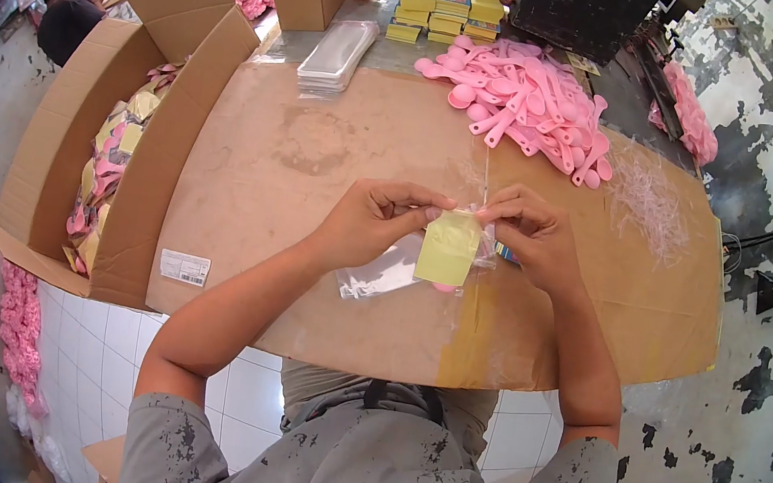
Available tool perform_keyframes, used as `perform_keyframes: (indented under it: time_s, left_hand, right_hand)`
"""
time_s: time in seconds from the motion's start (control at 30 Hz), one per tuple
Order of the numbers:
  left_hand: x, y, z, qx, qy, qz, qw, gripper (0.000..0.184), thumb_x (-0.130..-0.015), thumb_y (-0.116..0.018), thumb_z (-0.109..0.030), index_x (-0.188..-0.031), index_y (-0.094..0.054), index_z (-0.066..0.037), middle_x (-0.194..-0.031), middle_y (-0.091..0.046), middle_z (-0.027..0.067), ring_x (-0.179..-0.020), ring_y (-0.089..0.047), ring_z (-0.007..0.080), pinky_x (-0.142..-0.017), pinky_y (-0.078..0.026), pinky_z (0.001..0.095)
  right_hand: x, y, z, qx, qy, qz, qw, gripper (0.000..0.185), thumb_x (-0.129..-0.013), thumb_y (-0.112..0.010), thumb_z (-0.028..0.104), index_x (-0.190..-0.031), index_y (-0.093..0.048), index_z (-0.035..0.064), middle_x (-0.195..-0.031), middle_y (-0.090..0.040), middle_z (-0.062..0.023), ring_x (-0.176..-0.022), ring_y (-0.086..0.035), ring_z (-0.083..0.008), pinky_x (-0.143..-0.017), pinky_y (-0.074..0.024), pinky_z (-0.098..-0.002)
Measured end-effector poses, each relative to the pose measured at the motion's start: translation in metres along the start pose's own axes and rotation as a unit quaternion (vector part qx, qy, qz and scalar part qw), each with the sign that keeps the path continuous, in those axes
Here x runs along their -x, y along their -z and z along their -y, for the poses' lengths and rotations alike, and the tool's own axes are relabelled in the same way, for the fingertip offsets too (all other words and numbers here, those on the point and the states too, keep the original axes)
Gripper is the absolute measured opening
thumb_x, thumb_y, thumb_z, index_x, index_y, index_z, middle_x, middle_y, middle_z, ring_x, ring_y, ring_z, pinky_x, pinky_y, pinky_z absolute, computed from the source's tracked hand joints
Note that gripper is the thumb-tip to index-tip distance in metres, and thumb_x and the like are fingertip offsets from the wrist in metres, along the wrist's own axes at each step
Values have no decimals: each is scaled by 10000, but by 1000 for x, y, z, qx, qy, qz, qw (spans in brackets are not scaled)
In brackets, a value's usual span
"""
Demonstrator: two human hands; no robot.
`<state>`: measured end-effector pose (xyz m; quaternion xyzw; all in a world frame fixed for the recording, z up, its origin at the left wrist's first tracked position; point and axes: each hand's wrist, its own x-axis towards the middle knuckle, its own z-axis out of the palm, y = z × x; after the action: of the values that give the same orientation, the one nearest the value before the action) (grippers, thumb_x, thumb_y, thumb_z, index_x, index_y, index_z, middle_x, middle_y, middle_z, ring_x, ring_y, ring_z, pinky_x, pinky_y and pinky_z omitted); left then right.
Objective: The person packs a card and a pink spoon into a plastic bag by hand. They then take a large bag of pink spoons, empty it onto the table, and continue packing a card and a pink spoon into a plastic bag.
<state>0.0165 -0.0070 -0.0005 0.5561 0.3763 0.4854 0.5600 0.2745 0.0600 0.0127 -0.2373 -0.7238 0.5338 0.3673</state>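
Observation:
A small clear plastic bag with a pale yellow card [448, 248] in it hangs upright between my hands, over the cardboard-covered table [274, 196]. My left hand [388, 214] pinches the bag's top left corner. At the top right corner, the fingers of my right hand [531, 234] are closed on it too. A bit of pink shows just below the card; what it belongs to is mostly hidden. Clear plastic bags [373, 277] lie flat on the cardboard under my left hand. Something with a blue printed edge [506, 252] sits partly covered by my right hand.
Pink spoons [534, 104] are heaped at the back right, beside thin plastic strips [654, 200]. Stacked clear bags [336, 57] and yellow card stacks [448, 3] stand behind. An open carton [130, 205] of packed spoons is at left. Another person [71, 14] is far left.

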Motion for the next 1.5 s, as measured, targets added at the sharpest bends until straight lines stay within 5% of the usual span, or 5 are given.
perform_keyframes:
  time_s: [0.6, 0.87, 1.17, 1.4, 1.5]
  left_hand:
    - [2, 1, -2, 71, 18, -7, 997, 291, -1066, -554, -152, -1191, -714, 57, -1122, -748, 124, -1001, -711, 165, -908, -587, 341]
    - [-2, 0, 2, -2, 29, 6, 1000, 277, -1023, -641, -99, -1262, -687, 32, -1100, -749, 90, -974, -705, 123, -875, -582, 276]
    - [-2, 1, -1, -8, 9, -22, 1000, 295, -1034, -619, -83, -1306, -663, 22, -1128, -740, 74, -991, -692, 108, -881, -577, 276]
    - [0, -12, -6, 30, -56, -45, 997, 376, -1022, -643, -107, -1371, -583, 19, -1197, -704, 77, -1023, -687, 125, -887, -573, 288]
    - [3, 5, -10, -41, 37, 56, 997, 383, -1007, -678, -176, -1305, -604, 52, -1126, -719, 98, -950, -694, 128, -830, -587, 301]
  right_hand:
    - [0, 7, 4, 8, -3, 28, 1000, 193, -903, -728, 30, -1087, -790, 27, -1040, -684, -42, -912, -617, -106, -778, -499, -252]
    - [-1, 2, 4, 43, -37, 10, 998, 154, -902, -736, 0, -1042, -791, 27, -1056, -682, -46, -891, -619, -99, -754, -495, -247]
    - [1, -15, 13, -26, -43, 11, 999, 422, -925, -713, 7, -1329, -589, -12, -1038, -659, -24, -915, -622, -100, -817, -508, -267]
    - [-2, -2, 11, 2, -88, 60, 994, 304, -928, -721, 28, -1220, -653, -25, -1006, -699, -30, -903, -654, -103, -846, -524, -272]
    - [-2, -3, 29, -12, -56, 17, 998, 268, -935, -719, 47, -1190, -671, -19, -1002, -707, -31, -907, -659, -105, -844, -525, -267]
